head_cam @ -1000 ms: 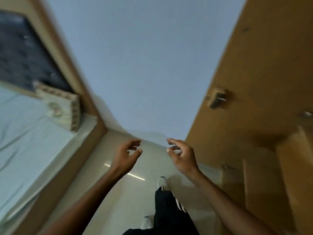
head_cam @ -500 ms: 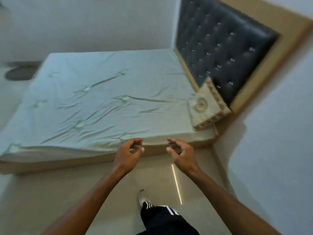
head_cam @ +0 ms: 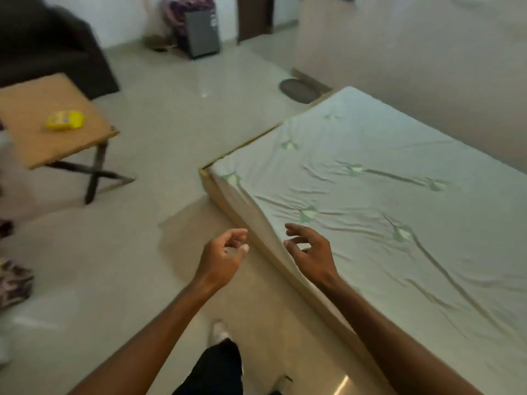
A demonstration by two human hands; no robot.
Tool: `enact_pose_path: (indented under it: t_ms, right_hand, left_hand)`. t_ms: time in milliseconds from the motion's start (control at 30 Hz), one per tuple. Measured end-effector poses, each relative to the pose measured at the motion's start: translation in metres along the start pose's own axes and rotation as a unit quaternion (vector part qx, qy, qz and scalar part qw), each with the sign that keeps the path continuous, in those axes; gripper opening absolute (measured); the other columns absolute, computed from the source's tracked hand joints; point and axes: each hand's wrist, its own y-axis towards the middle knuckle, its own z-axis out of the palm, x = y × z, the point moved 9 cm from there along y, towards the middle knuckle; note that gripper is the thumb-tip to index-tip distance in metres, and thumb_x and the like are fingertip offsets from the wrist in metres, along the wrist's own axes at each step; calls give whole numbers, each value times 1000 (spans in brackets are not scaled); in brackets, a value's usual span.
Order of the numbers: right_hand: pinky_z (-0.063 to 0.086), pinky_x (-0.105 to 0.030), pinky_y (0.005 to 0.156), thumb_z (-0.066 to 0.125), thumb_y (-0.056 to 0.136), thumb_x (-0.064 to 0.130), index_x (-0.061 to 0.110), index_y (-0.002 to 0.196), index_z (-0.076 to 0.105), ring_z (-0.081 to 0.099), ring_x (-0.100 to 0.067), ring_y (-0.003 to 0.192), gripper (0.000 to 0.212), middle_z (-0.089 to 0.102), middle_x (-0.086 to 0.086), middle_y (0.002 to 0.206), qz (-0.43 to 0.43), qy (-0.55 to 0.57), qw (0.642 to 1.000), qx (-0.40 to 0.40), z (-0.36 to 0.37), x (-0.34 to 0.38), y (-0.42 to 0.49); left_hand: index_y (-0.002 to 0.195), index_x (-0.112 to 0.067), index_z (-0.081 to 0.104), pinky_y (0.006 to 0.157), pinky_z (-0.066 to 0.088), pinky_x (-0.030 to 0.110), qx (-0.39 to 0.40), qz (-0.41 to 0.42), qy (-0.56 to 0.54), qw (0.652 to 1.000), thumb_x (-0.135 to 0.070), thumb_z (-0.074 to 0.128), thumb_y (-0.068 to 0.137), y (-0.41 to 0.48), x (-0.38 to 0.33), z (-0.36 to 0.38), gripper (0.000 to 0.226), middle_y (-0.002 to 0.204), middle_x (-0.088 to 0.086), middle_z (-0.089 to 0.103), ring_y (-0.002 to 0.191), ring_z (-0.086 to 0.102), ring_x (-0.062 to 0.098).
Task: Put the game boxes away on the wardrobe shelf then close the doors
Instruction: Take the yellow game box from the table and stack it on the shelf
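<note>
My left hand (head_cam: 221,259) hangs over the floor beside the bed, fingers loosely curled and holding nothing. Just to its right, my right hand (head_cam: 312,252) is over the bed's edge, fingers spread and empty. A small wooden folding table (head_cam: 25,124) stands at the left with a yellow packet (head_cam: 66,120) on it. No game box and no wardrobe is in view.
A bed (head_cam: 385,209) with a pale green sheet fills the right half. A dark sofa (head_cam: 48,47) is at the far left, a grey box (head_cam: 203,32) and bags by the far wall, and a dark oval mat (head_cam: 298,89) lies past the bed. Patterned cloth (head_cam: 12,280) lies at the left edge.
The view has swung left, from the wardrobe and wall, across the headboard and bed, to the bed's foot and the room with the table. Both hands stay empty in front of me.
</note>
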Motion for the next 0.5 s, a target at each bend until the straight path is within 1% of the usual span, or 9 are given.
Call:
enact_pose_path:
  t_ms: [100, 200, 233, 267, 300, 367, 400, 467, 500]
  right_hand:
    - [49, -13, 67, 69, 82, 11, 24, 112, 69, 66, 1, 83, 32, 71, 8, 102, -34, -12, 998, 58, 75, 32, 73]
    - [53, -20, 70, 69, 81, 14, 25, 113, 69, 66, 0, 83, 34, 70, 10, 101, -62, -23, 992, 103, 143, 65, 129]
    - [54, -23, 71, 68, 81, 16, 26, 114, 68, 66, -1, 84, 34, 70, 12, 101, -73, -29, 989, 125, 185, 86, 161]
    - [55, -25, 72, 67, 81, 17, 27, 114, 68, 66, -2, 85, 35, 70, 13, 101, -72, -38, 988, 133, 194, 90, 167]
    - [55, -26, 72, 67, 81, 18, 28, 115, 68, 66, -2, 85, 35, 69, 13, 101, -78, -37, 986, 141, 216, 105, 185]
    - [55, -25, 75, 68, 83, 20, 28, 115, 67, 65, -1, 85, 33, 69, 14, 100, -88, -33, 982, 161, 260, 129, 218]
    - [54, -24, 77, 67, 84, 20, 28, 116, 67, 65, 0, 86, 33, 68, 14, 100, -89, -29, 979, 179, 288, 141, 239]
    - [53, -22, 79, 67, 85, 20, 27, 116, 66, 64, 1, 86, 32, 69, 13, 100, -90, -24, 973, 213, 329, 162, 267]
    - [52, -20, 78, 68, 84, 19, 27, 116, 66, 64, 1, 86, 33, 69, 12, 100, -96, -20, 969, 225, 357, 175, 290]
  left_hand:
    - [112, -30, 67, 84, 54, 28, -62, -27, -5, 998, -18, 67, 85, 46, 26, -70, 29, 100, -12, 69, 93, 64, 6]
    - [108, -31, 67, 82, 54, 29, -107, -42, -9, 993, -17, 68, 84, 89, 48, -134, 28, 100, -12, 70, 90, 65, 7]
    - [106, -31, 67, 81, 53, 29, -132, -49, -12, 990, -17, 69, 83, 116, 58, -177, 28, 100, -12, 70, 89, 65, 7]
    - [105, -31, 68, 80, 53, 28, -133, -54, -10, 990, -16, 69, 83, 122, 60, -185, 27, 100, -11, 71, 88, 65, 7]
    - [105, -30, 68, 78, 52, 25, -145, -58, -10, 988, -16, 69, 82, 138, 63, -209, 26, 100, -10, 71, 87, 65, 7]
    - [105, -27, 69, 74, 48, 20, -173, -63, -10, 983, -16, 70, 82, 167, 70, -255, 25, 99, -9, 71, 86, 65, 7]
    - [105, -27, 69, 73, 47, 20, -192, -66, -15, 979, -15, 70, 82, 184, 77, -282, 25, 98, -9, 71, 85, 64, 6]
    - [104, -27, 68, 75, 49, 24, -220, -80, -25, 972, -15, 70, 82, 207, 85, -322, 25, 98, -9, 70, 84, 64, 4]
    - [104, -27, 68, 77, 50, 26, -237, -84, -28, 967, -15, 70, 82, 225, 92, -348, 25, 98, -10, 70, 83, 63, 3]
